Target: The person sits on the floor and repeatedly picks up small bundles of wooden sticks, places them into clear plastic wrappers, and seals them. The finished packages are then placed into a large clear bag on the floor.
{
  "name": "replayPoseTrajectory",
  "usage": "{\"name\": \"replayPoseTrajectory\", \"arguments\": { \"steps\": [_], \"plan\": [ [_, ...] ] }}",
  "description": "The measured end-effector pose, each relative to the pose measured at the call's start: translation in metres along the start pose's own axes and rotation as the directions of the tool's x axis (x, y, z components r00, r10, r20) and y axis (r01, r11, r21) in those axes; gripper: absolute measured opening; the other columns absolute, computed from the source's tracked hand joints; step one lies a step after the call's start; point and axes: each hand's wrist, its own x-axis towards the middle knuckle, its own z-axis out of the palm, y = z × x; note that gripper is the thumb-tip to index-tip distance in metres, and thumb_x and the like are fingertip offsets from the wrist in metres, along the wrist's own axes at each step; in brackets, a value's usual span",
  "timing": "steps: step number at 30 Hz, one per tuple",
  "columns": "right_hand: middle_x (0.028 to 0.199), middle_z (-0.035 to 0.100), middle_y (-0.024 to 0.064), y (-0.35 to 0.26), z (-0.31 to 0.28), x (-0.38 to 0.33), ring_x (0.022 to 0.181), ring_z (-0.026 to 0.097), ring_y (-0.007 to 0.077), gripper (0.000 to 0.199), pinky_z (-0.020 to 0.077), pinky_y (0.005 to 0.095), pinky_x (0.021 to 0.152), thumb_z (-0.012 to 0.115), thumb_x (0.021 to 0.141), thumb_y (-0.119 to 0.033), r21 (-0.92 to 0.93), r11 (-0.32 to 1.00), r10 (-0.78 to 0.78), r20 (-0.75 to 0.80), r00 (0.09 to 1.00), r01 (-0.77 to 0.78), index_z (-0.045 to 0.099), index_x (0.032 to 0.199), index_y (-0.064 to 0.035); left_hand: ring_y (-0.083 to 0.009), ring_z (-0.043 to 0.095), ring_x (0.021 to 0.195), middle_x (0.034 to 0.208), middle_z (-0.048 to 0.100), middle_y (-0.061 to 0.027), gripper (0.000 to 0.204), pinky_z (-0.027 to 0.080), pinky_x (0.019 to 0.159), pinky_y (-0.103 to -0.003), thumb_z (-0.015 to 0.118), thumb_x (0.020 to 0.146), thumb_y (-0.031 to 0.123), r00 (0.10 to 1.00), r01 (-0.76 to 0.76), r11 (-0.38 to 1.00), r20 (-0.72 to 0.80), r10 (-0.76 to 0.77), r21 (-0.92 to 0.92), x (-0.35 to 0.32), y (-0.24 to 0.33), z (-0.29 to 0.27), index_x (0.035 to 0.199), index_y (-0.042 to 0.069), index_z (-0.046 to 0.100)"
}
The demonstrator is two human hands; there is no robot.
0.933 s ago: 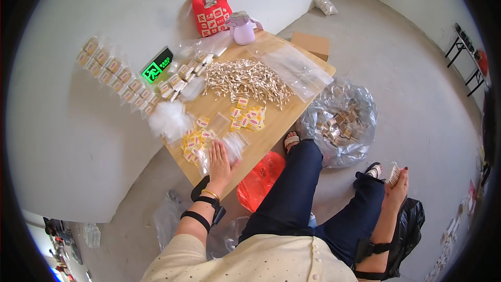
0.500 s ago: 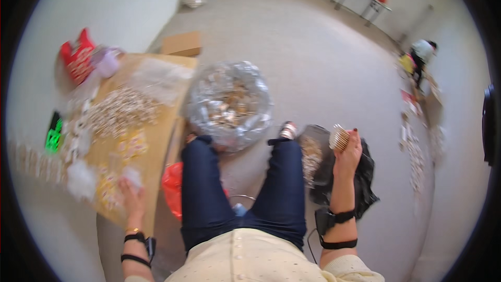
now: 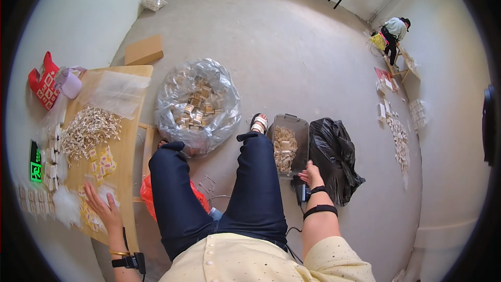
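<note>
My left hand (image 3: 107,208) is open, fingers spread, over the near part of the wooden table (image 3: 127,177). Beneath and beside it lie clear plastic bags (image 3: 108,192) and small yellow-and-white packets (image 3: 106,163). Farther back on the table is a loose heap of cotton swabs (image 3: 91,128). My right hand (image 3: 311,174) hovers by the near right corner of a grey plastic bin (image 3: 300,120), its fingers apart and nothing visible in them. Many thin swab-like sticks (image 3: 284,149) fill the left part of that bin.
A large clear bag (image 3: 169,91) of small packs stands ahead of my feet. A black bag (image 3: 334,156) lies right of the bin, a red bag (image 3: 148,198) by the table. Swabs (image 3: 399,141) lie along the right wall, where another person (image 3: 394,31) bends over.
My right hand held a bundle of thin sticks upright; now it is lower, beside the bin, without it. My left hand has opened and no longer holds the clear plastic. The view has shifted.
</note>
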Motion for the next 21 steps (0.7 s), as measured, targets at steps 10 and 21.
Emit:
{"name": "replayPoseTrajectory", "arguments": {
  "steps": [10, 21],
  "plan": [
    [0.081, 0.065, 0.0054, -0.198, 0.190, -0.087, 0.066, 0.061, 0.0113, 0.025, 0.0502, 0.0246, 0.059, 0.052, 0.095, -0.024, 0.236, 0.810, -0.586, 0.364, 0.724, 0.537, 0.065, 0.099, -0.0032, -0.0355, 0.025, 0.140, 0.150, 0.027, -0.0212, 0.062, 0.022, 0.113, -0.041, 0.055, 0.093, 0.029, 0.884, -0.188, 0.801, 0.257, 0.390, -0.569, 0.079, 0.152, 0.023, 0.143, 0.001, 0.030],
    [0.093, 0.069, 0.0183, -0.174, 0.440, -0.036, 0.093, 0.065, 0.0310, 0.034, 0.0496, 0.0393, 0.084, 0.059, 0.084, -0.032, -0.390, 0.515, -0.409, 0.672, 0.618, 0.764, 0.069, 0.099, -0.0033, -0.0233, 0.062, 0.092, 0.122, 0.056, -0.0105, 0.043, 0.046, 0.083, -0.037, 0.067, 0.077, 0.018, 0.788, -0.105, 0.878, 0.499, 0.360, -0.468, 0.101, 0.171, 0.126, 0.117, 0.006, 0.056]
  ]
}}
